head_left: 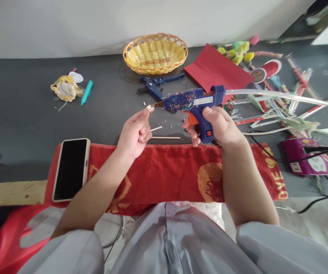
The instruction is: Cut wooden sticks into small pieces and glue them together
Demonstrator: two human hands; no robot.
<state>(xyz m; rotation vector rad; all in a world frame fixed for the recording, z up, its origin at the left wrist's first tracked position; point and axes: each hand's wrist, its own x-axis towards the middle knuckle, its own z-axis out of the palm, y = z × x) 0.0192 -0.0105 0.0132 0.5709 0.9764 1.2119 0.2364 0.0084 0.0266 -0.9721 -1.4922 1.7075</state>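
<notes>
My right hand (213, 127) grips the handle of a blue hot glue gun (194, 102), a finger on its orange trigger. A clear glue stick (274, 95) juts out of the gun's back to the right. The nozzle points left at a small pale piece (149, 108) pinched between thumb and fingertips of my left hand (135, 131). Both hands hover above the dark table (24, 114), just beyond a red towel (164, 173). Two thin wooden sticks (165, 137) lie on the table under the hands.
A phone (71, 168) lies on the towel's left end. Farther back are a yellow woven basket (155, 52), blue pliers (155, 85), red paper (216, 68), a teal pen (86, 92) and a yellow thread bundle (65, 88). Craft sticks and scraps (283, 110) crowd the right side, by a purple box (306, 156).
</notes>
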